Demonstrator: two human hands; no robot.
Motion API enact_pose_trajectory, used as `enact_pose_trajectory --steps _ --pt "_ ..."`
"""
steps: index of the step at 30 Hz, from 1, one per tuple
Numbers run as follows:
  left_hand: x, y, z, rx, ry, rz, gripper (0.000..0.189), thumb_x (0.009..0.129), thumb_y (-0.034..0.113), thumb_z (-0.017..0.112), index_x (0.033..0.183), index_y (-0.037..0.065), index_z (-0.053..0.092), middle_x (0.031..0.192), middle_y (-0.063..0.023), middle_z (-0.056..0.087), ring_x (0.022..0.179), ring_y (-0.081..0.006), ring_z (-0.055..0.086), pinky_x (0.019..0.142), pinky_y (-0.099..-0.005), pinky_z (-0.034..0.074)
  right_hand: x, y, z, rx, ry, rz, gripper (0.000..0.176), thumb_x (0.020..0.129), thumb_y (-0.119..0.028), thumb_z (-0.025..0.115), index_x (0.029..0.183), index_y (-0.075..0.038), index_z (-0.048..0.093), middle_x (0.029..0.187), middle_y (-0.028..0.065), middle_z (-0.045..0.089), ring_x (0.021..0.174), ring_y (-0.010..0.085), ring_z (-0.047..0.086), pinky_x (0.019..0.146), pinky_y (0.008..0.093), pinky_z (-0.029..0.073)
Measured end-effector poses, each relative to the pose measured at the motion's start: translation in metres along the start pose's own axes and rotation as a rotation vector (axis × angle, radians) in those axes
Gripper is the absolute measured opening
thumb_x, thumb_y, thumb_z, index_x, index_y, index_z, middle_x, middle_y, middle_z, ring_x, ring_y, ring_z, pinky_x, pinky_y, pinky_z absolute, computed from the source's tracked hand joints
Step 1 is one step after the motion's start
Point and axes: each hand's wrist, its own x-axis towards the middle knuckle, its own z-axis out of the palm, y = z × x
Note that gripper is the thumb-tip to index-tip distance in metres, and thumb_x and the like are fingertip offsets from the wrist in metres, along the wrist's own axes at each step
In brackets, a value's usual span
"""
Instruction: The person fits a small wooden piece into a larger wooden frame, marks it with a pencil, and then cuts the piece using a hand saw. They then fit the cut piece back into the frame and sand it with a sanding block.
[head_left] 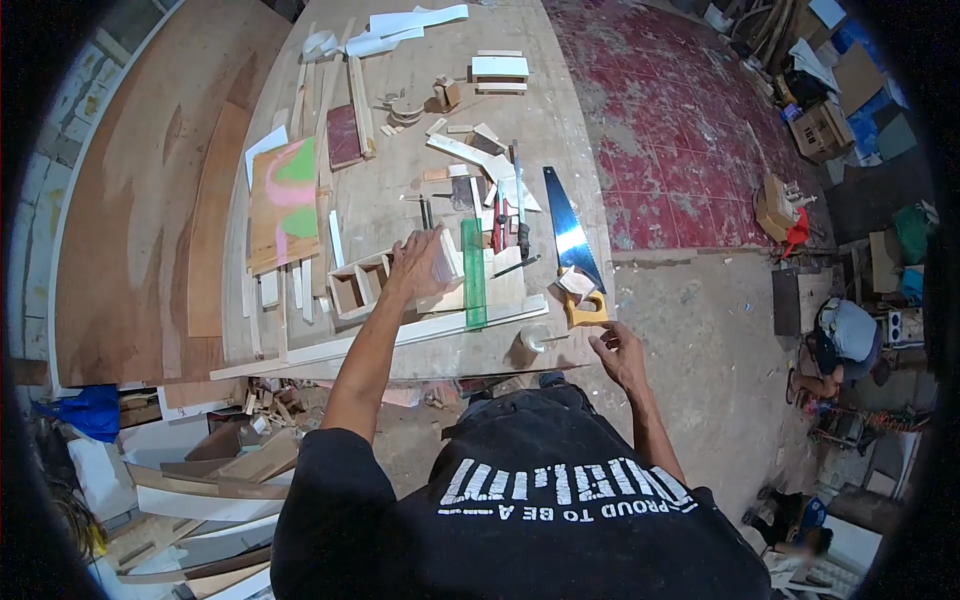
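My left hand rests over a small wooden box with compartments, its fingers curled across the right part and hiding some of it. Right beside that hand lies a green translucent ruler. My right hand hangs off the table's right front edge, fingers apart and holding nothing. Just above it is the yellow handle of a handsaw, with a pale crumpled piece on it. A small cup with a stick stands to the left of my right hand.
Wood strips, offcuts, a pen and a painted board cover much of the table. A long white strip runs along the front edge. Scrap wood is piled lower left. At the right, another person crouches.
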Motion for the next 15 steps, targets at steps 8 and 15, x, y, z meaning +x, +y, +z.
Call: enact_pose_trajectory --steps 8,15 --pt "0.001 0.001 -0.004 -0.009 -0.023 -0.001 0.126 0.054 0.037 0.088 0.155 0.011 0.018 0.150 -0.0175 0.035 0.142 -0.0377 0.030 0.110 -0.0641 0.026 -0.006 0.009 -0.005 -0.018 -0.010 0.041 0.048 0.082 -0.028 0.075 0.116 0.004 0.064 0.087 0.0157 0.070 0.074 0.0221 0.066 0.068 0.0355 0.054" --pt "-0.019 -0.025 -0.007 0.014 -0.015 -0.046 0.132 0.053 0.041 0.089 0.157 0.012 0.013 0.157 -0.0148 0.029 0.147 -0.0384 0.021 0.115 -0.0633 0.020 0.000 0.008 -0.011 -0.044 -0.018 0.037 0.046 0.082 -0.027 0.075 0.116 0.003 0.065 0.087 0.0155 0.070 0.075 0.0231 0.066 0.069 0.0352 0.054"
